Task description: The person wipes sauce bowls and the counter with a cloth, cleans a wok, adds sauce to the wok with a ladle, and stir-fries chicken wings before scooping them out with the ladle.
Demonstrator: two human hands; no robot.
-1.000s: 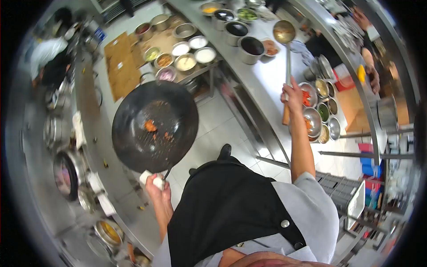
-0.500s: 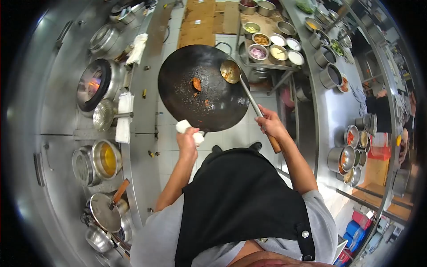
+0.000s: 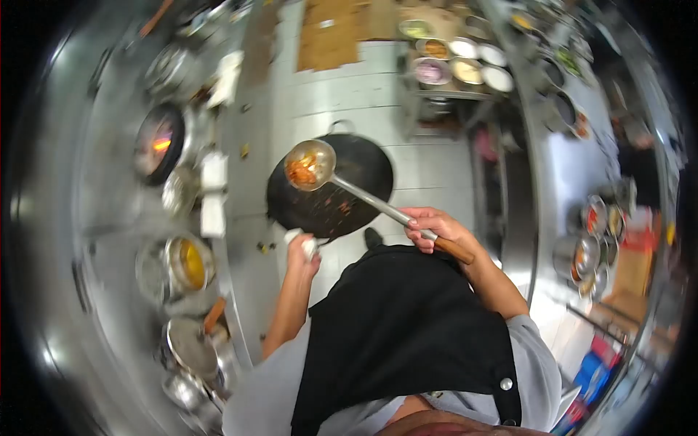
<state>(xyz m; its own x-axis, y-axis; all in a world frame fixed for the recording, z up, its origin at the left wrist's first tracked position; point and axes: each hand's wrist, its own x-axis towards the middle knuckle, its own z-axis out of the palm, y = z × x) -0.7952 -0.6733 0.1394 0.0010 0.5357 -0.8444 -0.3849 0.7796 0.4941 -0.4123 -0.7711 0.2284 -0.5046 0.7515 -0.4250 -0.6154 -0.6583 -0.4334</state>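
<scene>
My left hand (image 3: 300, 256) is closed around a folded white cloth (image 3: 310, 249) at the near rim of a black wok (image 3: 366, 171). The cloth covers where a handle would be, so the grip on the wok is partly hidden. The wok hangs above the floor and looks tilted, with reddish-brown bits on its inner surface. My right hand (image 3: 441, 229) grips a long-handled metal ladle (image 3: 371, 200) near its wooden end. Over the wok's left side, the ladle's bowl holds orange-brown food (image 3: 307, 171).
On the left, a steel counter (image 3: 109, 211) carries a lit burner (image 3: 158, 144), a pot of yellow liquid (image 3: 190, 263) and lidded pans. Ingredient bowls (image 3: 467, 71) crowd a small table at upper right. More steel containers (image 3: 578, 254) line the right-hand counter.
The ladle has swung left across the wok, and food now fills part of its bowl. The wok has tipped, and the large piece seen in it before is no longer visible there.
</scene>
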